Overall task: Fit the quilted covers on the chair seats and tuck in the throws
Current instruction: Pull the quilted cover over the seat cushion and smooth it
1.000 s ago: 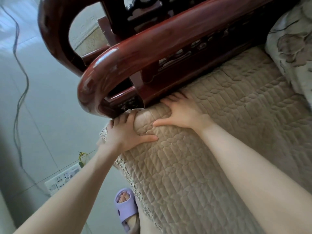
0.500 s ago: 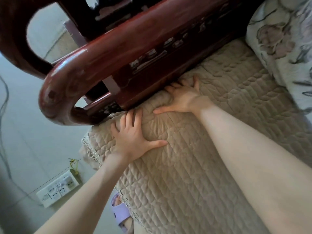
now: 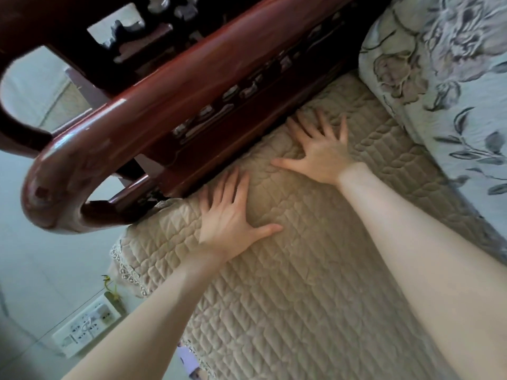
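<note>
**Seat surface, armrest side: cover pressed flat, edge not confirmed seated**

A pale tiled floor (image 3: 41, 256) lies beyond a dark red wooden armrest (image 3: 137, 127) that borders the seat. The quilted cover (image 3: 301, 283) lies over the seat and runs up to the foot of the armrest. Its lace trim (image 3: 126, 272) hangs over the front corner.

Grip: the left hand (image 3: 233, 215) and the right hand (image 3: 321, 152) both lie flat on the cover with fingers spread, pinching nothing. Their fingertips point into the seam below the wood.

Risks, as judged:
- The cover bulges slightly between the two hands. Once the pressure comes off, the edge may ride out of the seam.
- Fingertips pushed further in could be nipped between wood and seat.
- Uneven pushing could drag the lace corner crooked.
- A power strip (image 3: 87, 327) lies on the floor near the chair's front corner, close enough to catch a foot.

Count: two hands, one cover, one armrest, one floral cushion (image 3: 439, 91) at the seat's far side, one power strip. Whether the floral piece is a cushion or a throw cannot be told.
</note>
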Demonstrator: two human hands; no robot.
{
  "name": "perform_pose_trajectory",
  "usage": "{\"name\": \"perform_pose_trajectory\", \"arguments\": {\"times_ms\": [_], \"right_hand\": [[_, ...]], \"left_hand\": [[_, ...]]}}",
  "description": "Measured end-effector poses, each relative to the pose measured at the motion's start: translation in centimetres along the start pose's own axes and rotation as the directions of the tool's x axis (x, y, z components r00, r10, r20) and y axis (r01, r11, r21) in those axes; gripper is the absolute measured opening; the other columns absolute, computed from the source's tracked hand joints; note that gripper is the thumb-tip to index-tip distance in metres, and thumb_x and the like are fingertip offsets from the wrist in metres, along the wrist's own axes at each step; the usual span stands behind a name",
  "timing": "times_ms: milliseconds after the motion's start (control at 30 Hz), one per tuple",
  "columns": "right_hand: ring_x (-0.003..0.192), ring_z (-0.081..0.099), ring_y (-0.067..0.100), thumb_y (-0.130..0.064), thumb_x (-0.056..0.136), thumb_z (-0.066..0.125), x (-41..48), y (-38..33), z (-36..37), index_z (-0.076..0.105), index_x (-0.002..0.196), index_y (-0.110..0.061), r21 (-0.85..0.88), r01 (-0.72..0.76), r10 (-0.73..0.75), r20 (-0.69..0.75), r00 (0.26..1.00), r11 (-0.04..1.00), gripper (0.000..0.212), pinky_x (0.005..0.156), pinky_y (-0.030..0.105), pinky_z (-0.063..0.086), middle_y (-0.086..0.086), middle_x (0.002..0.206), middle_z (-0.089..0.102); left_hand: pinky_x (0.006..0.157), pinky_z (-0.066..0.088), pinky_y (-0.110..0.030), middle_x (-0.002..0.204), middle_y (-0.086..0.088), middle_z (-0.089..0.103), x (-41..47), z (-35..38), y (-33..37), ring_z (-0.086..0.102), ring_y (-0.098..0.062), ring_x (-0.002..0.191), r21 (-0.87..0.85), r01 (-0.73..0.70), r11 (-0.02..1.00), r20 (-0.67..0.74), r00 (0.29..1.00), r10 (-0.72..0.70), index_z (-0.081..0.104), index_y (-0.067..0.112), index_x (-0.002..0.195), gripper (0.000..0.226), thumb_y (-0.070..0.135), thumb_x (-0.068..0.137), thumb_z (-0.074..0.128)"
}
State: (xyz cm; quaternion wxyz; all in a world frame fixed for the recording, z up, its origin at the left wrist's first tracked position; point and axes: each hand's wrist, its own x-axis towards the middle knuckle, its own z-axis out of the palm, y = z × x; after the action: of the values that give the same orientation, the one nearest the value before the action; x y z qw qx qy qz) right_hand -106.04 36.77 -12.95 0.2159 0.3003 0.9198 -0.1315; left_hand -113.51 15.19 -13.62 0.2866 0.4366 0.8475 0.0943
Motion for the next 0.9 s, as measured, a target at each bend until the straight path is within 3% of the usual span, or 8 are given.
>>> {"name": "perform_pose_trajectory", "arguments": {"times_ms": [133,267,333,433,533,633,733,900], "right_hand": [[0.148,-0.012,0.018,-0.086,0.075,0.035,2.1,0.7,0.2,0.009,0.154,-0.034,0.046,-0.043,0.039,0.097,0.995,0.998,0.098,0.112,0.058,-0.016,-0.009,0.163,0.003],[0.149,-0.009,0.016,-0.09,0.07,0.038,4.1,0.9,-0.8,0.011,0.154,-0.036,0.042,-0.084,0.073,0.215,0.974,0.996,0.103,0.111,0.06,-0.012,-0.008,0.163,0.004],[0.149,-0.007,0.017,-0.088,0.07,0.042,4.0,1.0,-1.3,0.014,0.154,-0.036,0.082,-0.058,0.04,0.206,0.978,0.995,0.102,0.111,0.06,-0.012,-0.008,0.162,0.007],[0.149,-0.006,0.021,-0.085,0.071,0.047,2.3,2.1,-1.7,0.017,0.153,-0.035,0.068,0.037,-0.043,0.083,0.996,0.997,0.101,0.111,0.058,-0.015,-0.006,0.162,0.011],[0.148,-0.01,0.025,-0.089,0.064,0.043,1.7,4.1,-2.2,0.012,0.154,-0.032,0.045,-0.012,0.012,0.002,1.0,0.999,0.112,0.112,0.057,-0.016,-0.002,0.163,0.003],[0.149,-0.012,0.023,-0.092,0.061,0.032,2.6,6.0,-2.6,0.007,0.155,-0.032,0.038,-0.035,0.032,0.075,0.997,0.999,0.114,0.113,0.058,-0.015,-0.005,0.163,-0.001],[0.149,-0.013,0.021,-0.09,0.067,0.036,4.2,6.0,-2.8,0.005,0.155,-0.031,0.052,-0.065,0.057,0.15,0.987,0.997,0.11,0.114,0.058,-0.014,-0.007,0.163,-0.002],[0.149,0.01,0.024,-0.086,0.074,0.042,6.2,5.5,-3.3,0.011,0.155,-0.026,0.138,-0.208,0.167,0.263,0.95,0.968,0.105,0.119,0.05,0.008,0.0,0.162,0.014]], "left_hand": [[0.118,-0.005,-0.047,0.16,0.004,-0.012,2.6,0.5,0.8,-0.007,-0.016,0.146,0.002,0.105,0.994,0.099,0.99,-0.105,-0.014,0.028,0.152,0.131,0.09,0.056,0.051],[0.117,-0.004,-0.045,0.159,0.004,-0.009,4.1,0.1,0.8,-0.003,-0.017,0.146,-0.011,0.174,0.985,0.165,0.972,-0.17,-0.016,0.031,0.15,0.139,0.091,0.048,0.057],[0.117,-0.001,-0.045,0.159,0.003,-0.005,4.0,-0.4,1.0,0.001,-0.019,0.145,0.0,0.161,0.987,0.153,0.975,-0.159,-0.015,0.029,0.151,0.139,0.091,0.048,0.057],[0.119,-0.003,-0.043,0.158,0.003,-0.011,3.2,-0.9,1.8,-0.003,-0.017,0.145,-0.007,0.083,0.997,0.113,0.99,-0.081,-0.017,0.025,0.151,0.136,0.088,0.055,0.056],[0.117,-0.008,-0.039,0.159,0.003,-0.017,4.8,-1.1,3.3,-0.011,-0.016,0.147,-0.032,0.005,0.999,0.103,0.995,-0.002,-0.019,0.023,0.151,0.133,0.086,0.059,0.056],[0.117,-0.006,-0.04,0.16,0.003,-0.017,7.0,-0.7,4.8,-0.008,-0.017,0.147,-0.024,0.035,0.999,0.125,0.992,-0.031,-0.021,0.024,0.15,0.136,0.088,0.057,0.054],[0.119,-0.002,-0.042,0.161,0.002,-0.013,8.3,-0.3,4.9,-0.004,-0.018,0.147,0.005,0.072,0.997,0.152,0.986,-0.072,-0.023,0.024,0.149,0.14,0.091,0.053,0.054],[0.119,0.005,-0.042,0.161,0.0,0.002,9.9,-0.4,4.8,0.006,-0.018,0.147,-0.035,0.101,0.994,0.193,0.977,-0.093,-0.015,0.024,0.152,0.148,0.091,0.043,0.059]]}}
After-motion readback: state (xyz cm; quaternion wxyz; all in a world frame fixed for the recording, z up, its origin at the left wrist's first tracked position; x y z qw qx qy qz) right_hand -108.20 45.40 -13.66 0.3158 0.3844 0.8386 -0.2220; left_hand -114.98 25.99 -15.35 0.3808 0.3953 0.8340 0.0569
